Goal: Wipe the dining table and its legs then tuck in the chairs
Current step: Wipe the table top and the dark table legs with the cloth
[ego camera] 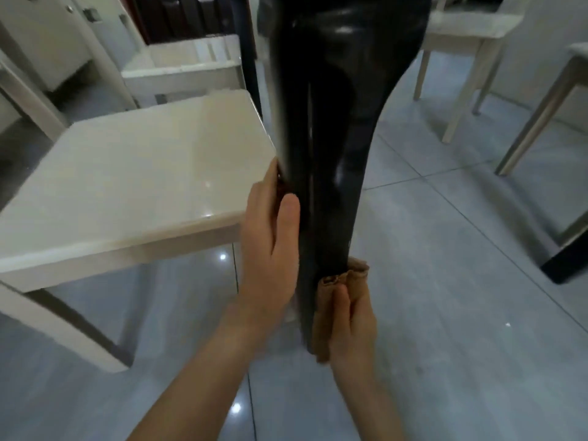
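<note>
At nine o'clock stands a chair [133,173] with a smooth, glossy cream seat, squarish with rounded corners, on pale angled legs. Just right of it the left hand [270,249] grips the table leg [331,154]: its thumb lies flat along the front face, and the other fingers curl round the left edge, their tips hidden. The leg fills the centre, its long axis running from twelve o'clock down toward six, broad at the top and tapering to its foot on the floor [445,281]; it is black, slick and reflective. Against its lower right side the right hand [353,323] holds a bunched tan cloth [353,275], soft and creased, fingers close together and pointing up; its thumb cannot be seen. At one o'clock is another pale chair [471,36] on grey polished tiles.
</note>
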